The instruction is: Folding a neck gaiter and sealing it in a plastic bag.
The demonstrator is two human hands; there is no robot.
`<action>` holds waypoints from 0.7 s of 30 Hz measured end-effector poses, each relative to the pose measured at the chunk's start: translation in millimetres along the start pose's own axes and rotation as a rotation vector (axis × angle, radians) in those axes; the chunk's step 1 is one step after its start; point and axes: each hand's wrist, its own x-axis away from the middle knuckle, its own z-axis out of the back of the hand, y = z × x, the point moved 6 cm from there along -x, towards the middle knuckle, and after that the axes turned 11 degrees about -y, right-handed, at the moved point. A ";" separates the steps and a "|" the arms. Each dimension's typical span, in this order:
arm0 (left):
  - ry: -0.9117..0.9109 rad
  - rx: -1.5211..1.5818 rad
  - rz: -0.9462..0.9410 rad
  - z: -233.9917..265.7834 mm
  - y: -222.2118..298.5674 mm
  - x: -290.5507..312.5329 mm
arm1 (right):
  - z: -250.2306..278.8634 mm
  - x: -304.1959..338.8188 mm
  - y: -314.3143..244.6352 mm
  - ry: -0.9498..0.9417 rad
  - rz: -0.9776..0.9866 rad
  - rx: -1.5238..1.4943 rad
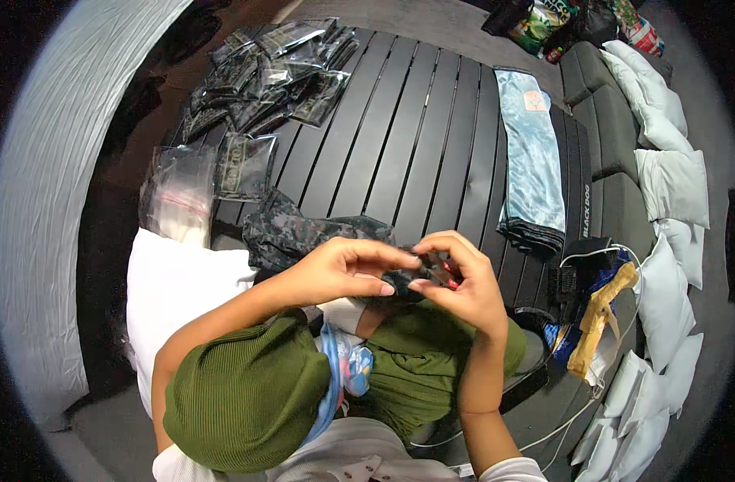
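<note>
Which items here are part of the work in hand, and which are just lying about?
In hand:
left hand and right hand, both pinching a small dark fabric piece
camouflage cloth beside them
packaged items in clear bags
empty clear bags

Lying about:
folded light-blue cloth
white pillows
cables
snack packets

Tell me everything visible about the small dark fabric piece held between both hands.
The small dark fabric piece looks like soft, mottled grey-black cloth, bunched up and mostly hidden. The left hand pinches its left side, the right hand its right, with something red showing at the right fingers. It is held above the lap, at the near edge of the black slatted table.
</note>
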 end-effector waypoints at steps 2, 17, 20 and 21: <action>-0.038 -0.105 -0.006 1.9 4.4 0.4 | -9.9 1.1 19.2 -0.036 -0.116 -0.405; -0.060 0.021 0.030 -6.8 1.2 -0.3 | -20.6 -3.9 29.5 -0.051 -0.195 -0.784; -0.044 0.131 0.024 -5.8 2.1 -0.8 | -8.5 1.2 36.5 0.089 -0.264 -0.666; -0.041 0.130 0.024 -4.8 2.8 1.2 | -4.5 2.5 32.6 0.122 -0.283 -0.637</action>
